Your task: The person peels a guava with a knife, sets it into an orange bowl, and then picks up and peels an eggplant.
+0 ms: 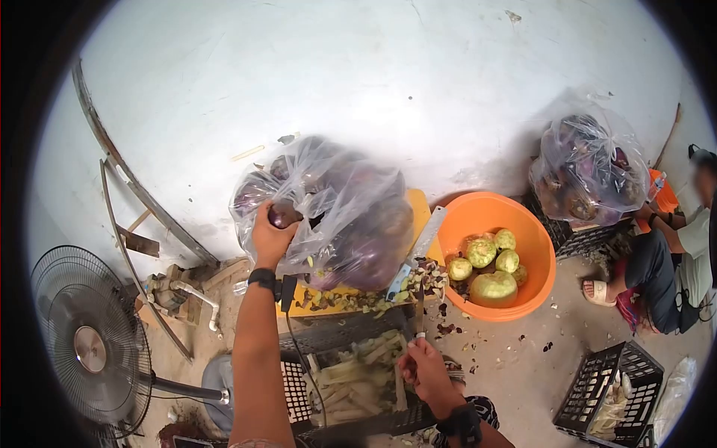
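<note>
My left hand [273, 236] is closed on a round, dark purple eggplant [284, 214] at the opening of a big clear plastic bag [351, 216]. More purple eggplants show through the plastic. In my right hand [429, 372] is a small knife [420, 313], its blade pointing away from me. Both hands are over or beside a black crate [295, 388] of pale cut strips [366, 381]. The bag rests on a yellow board [420, 216] strewn with peel scraps [351, 301]. A broad-bladed knife [427, 243] with a blue handle lies at the bag's right.
An orange basin [541, 261] holds several peeled, pale green eggplants [493, 287]. A fan [89, 343] stands at left. Another full bag [590, 172] sits on a crate near the wall. At right are a seated person [665, 276] and a black crate [609, 396].
</note>
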`<state>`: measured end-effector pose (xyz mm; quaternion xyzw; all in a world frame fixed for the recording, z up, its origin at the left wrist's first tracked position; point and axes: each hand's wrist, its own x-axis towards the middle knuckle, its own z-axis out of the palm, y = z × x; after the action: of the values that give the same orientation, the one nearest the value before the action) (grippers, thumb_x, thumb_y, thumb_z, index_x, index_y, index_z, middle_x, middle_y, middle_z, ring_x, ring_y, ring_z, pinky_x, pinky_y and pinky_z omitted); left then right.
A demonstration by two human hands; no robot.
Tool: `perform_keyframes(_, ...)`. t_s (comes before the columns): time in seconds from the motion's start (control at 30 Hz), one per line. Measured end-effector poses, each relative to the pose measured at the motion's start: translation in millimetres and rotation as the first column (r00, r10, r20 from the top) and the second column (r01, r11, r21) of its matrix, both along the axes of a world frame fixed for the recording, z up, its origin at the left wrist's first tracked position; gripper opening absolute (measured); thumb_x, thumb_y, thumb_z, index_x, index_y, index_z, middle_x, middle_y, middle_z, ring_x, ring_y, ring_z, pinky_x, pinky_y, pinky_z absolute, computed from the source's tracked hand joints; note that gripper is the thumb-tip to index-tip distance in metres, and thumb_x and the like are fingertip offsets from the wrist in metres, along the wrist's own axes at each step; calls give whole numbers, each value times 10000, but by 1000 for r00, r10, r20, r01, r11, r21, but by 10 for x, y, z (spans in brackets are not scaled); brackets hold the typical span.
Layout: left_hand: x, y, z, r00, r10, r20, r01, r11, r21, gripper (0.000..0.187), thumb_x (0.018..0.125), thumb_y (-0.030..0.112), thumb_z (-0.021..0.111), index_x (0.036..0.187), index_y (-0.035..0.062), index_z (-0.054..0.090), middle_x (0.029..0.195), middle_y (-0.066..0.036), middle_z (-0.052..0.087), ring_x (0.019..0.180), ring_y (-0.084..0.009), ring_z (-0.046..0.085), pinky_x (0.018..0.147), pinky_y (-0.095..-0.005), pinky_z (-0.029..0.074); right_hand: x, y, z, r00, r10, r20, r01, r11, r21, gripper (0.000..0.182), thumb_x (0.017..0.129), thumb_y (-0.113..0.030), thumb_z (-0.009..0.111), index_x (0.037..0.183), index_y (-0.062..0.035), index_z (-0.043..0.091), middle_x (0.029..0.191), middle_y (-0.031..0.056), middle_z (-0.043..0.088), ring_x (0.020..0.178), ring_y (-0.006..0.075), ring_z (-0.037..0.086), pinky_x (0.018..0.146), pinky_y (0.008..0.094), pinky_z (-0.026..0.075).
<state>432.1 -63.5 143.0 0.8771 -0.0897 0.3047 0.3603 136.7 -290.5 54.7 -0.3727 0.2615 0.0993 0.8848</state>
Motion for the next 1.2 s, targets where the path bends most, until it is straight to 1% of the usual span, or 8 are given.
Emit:
perform_keyframes(0.03, -53, 42, 41, 1000, 0, 2, 0, 1000, 2, 690, 560, 204, 845, 1166, 82, 539, 1132, -176, 575, 963, -291, 602, 846, -348, 477, 2, -6, -7, 1000, -15, 14, 15, 1000, 2, 129, 953, -215, 493, 861, -142, 439, 647, 40, 578, 461, 99, 486, 392, 204, 330)
perform_keyframes(0.1, -202, 104, 158, 992, -81, 92, 109, 924, -366, 678, 617, 188, 824, 1205, 64, 510, 1132, -128, 563, 1007, -226, 566, 873, -323, 460, 1, -4, 8, 1000, -16, 21, 16, 1000, -17, 134, 955, -223, 491, 861, -143, 439, 643, 36, 573, 462, 98, 483, 392, 207, 332)
perform_keyframes(0.23, -868, 210, 349, 903, -331, 276, 398, 397, -827, 507, 819, 130, 659, 1272, 61, 440, 1199, -106, 520, 1097, -210, 521, 906, -357, 466, 3, 23, 66, 1000, -18, 13, 19, 996, -84, 149, 961, -247, 481, 862, -145, 438, 642, 23, 561, 469, 92, 471, 397, 212, 332)
perform_keyframes(0.33, -1429, 575, -8, 863, -474, 175, 303, 208, -930, 460, 899, 289, 550, 1294, 85, 431, 1233, -94, 522, 1122, -242, 525, 903, -415, 479, 16, 68, 57, 999, -49, 7, 50, 997, -54, 151, 960, -262, 483, 882, -138, 445, 653, 18, 557, 475, 91, 461, 394, 227, 318)
perform_keyframes(0.43, -2299, 614, -285, 831, -538, -139, -4, 244, -970, 498, 900, 445, 508, 1272, 119, 453, 1211, -97, 542, 1075, -259, 564, 849, -449, 509, 32, 102, 29, 997, -57, 54, 60, 996, -61, 143, 958, -257, 485, 912, -125, 455, 651, 21, 553, 478, 93, 458, 392, 240, 309)
perform_keyframes(0.73, -3931, 1380, -1218, 754, -517, -404, -445, 50, -894, 579, 773, 627, 571, 1126, 169, 556, 965, -56, 638, 853, -254, 609, 656, -376, 511, 18, 277, -145, 996, -25, 80, 35, 992, -119, 200, 952, -259, 487, 1023, -72, 475, 657, 43, 551, 469, 107, 442, 398, 259, 311)
perform_keyframes(0.97, -3938, 1298, -1052, 792, -487, -369, -462, -83, -883, 644, 719, 649, 608, 1106, 137, 562, 949, -51, 627, 829, -261, 590, 635, -354, 486, -13, 398, -366, 992, 9, 126, 11, 988, -153, 238, 948, -279, 491, 1043, -61, 481, 677, 52, 571, 467, 117, 449, 404, 282, 331)
perform_keyframes(1.2, -3612, 995, -1163, 679, -635, -368, -521, -63, -851, 633, 733, 650, 593, 1113, 146, 549, 977, -65, 618, 836, -283, 586, 623, -365, 481, -34, 556, -304, 988, 89, 128, -45, 950, -308, 238, 944, -282, 495, 977, -48, 527, 652, 43, 592, 490, 124, 512, 462, 291, 408)
